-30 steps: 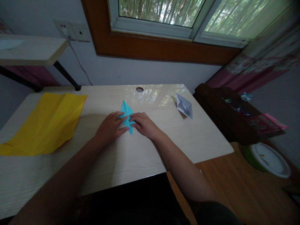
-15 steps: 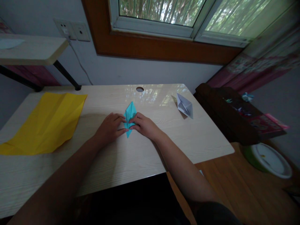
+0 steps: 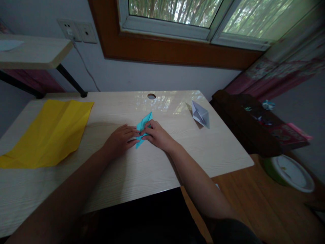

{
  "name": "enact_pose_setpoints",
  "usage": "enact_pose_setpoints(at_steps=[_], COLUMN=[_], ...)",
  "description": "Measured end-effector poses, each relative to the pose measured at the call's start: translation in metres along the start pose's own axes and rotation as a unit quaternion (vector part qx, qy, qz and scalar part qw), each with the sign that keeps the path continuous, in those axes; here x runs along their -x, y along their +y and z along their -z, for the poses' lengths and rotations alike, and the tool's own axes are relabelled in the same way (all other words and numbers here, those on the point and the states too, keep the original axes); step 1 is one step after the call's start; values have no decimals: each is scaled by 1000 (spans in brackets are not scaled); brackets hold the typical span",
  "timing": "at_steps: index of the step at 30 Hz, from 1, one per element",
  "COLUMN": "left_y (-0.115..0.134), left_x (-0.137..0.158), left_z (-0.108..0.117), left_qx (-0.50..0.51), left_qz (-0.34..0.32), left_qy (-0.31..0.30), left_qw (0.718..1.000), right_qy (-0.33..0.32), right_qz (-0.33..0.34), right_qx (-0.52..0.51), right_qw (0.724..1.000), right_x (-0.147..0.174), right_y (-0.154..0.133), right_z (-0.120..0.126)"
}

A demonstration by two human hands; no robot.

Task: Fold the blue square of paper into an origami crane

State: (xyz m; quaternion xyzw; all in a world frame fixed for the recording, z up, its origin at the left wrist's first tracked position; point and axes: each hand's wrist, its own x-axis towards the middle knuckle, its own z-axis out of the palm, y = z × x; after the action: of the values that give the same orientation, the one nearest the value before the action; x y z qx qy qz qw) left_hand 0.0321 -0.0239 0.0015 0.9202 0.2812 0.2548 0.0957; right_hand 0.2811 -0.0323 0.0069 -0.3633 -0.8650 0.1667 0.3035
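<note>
The turquoise folded paper (image 3: 143,124) has turned clockwise since the earlier frames: its far tip, which leaned to the left a second ago, now points away and to the right, while both hands have stayed in nearly the same place. The paper is a narrow, pointed diamond near the middle of the pale desk (image 3: 152,169), between the two hands and partly covered by their fingers. The left hand (image 3: 122,138) is partly open, its fingers extended close together and the thumb set apart below them, with fingertips and thumb reaching the paper's left side. The right hand (image 3: 157,135) is more curled, its index finger bent and raised at the knuckle, its fingertips and thumb on the paper's right side; whether it pinches a layer or only presses cannot be told. The near tip of the paper shows just beyond the left thumb. A white folded paper (image 3: 200,114) stands well apart to the right, and a creased yellow sheet (image 3: 53,134) lies to the left.
</note>
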Motion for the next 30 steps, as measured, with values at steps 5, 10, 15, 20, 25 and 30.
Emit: enact_pose_setpoints(at_steps=[5, 10, 15, 20, 25, 30], left_y=[-2, -2, -2, 2, 2, 2], left_x=[0, 2, 4, 5, 7, 10], left_z=[0, 4, 11, 17, 17, 17], left_qx=[26, 79, 151, 177, 171, 152], left_qz=[-47, -55, -52, -55, -67, -81], left_qy=[12, -7, -44, -54, -50, -46], left_qw=[998, 995, 986, 981, 982, 984], right_qy=[-14, -38, -54, -58, -55, -53], right_qz=[-2, -27, -62, -75, -78, -81], right_qx=[32, 39, 46, 53, 68, 75], right_qw=[999, 998, 996, 994, 993, 992], right_x=[1, 0, -1, -2, -1, -1], right_y=[0, -2, -8, -9, -8, -9], right_z=[3, 3, 3, 2, -2, -3])
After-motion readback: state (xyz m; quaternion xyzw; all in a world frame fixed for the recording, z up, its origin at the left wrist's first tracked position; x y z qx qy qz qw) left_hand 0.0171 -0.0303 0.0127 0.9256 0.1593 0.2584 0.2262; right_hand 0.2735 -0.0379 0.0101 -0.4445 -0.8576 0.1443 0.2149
